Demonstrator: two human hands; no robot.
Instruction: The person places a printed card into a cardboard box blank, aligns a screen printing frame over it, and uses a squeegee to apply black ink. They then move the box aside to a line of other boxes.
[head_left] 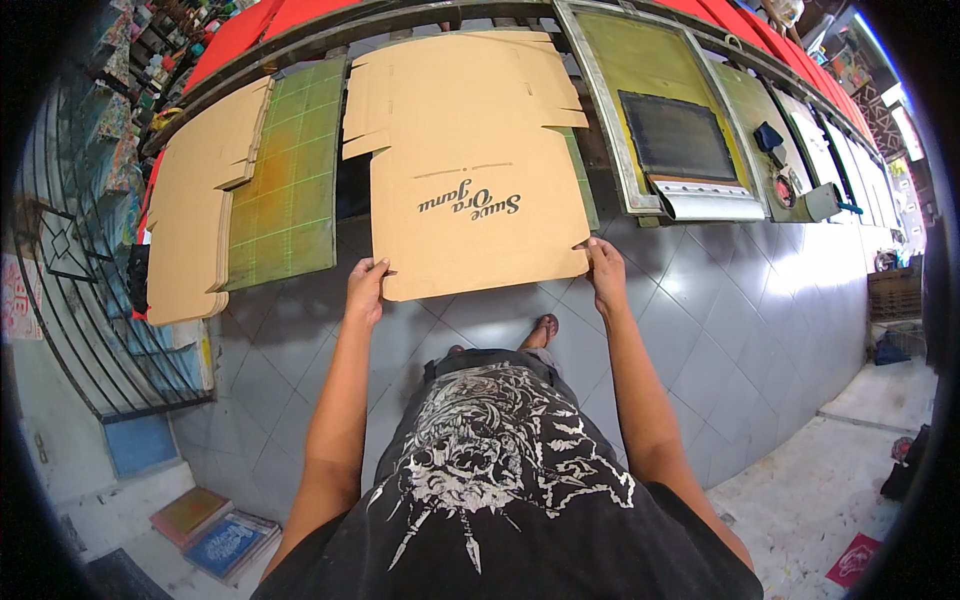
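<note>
A flat, die-cut brown cardboard box blank point(470, 240) with slots along its sides and dark print on its face stretches out before me. My left hand point(367, 290) pinches its near left corner, and my right hand point(606, 272) grips the near right corner. The far part of the blank lies over a green board point(583, 180), which shows only at the right edge. To the left, another green board with grid lines point(290, 170) lies beside a stack of similar cardboard blanks point(190, 210).
Right of the blank lies a framed printing screen point(675, 130) with a dark patch and a squeegee point(705, 199) at its near end. A roll of tape point(783, 190) sits farther right. Metal railing point(85, 300) stands at left; stacked screens point(215, 530) rest on the floor.
</note>
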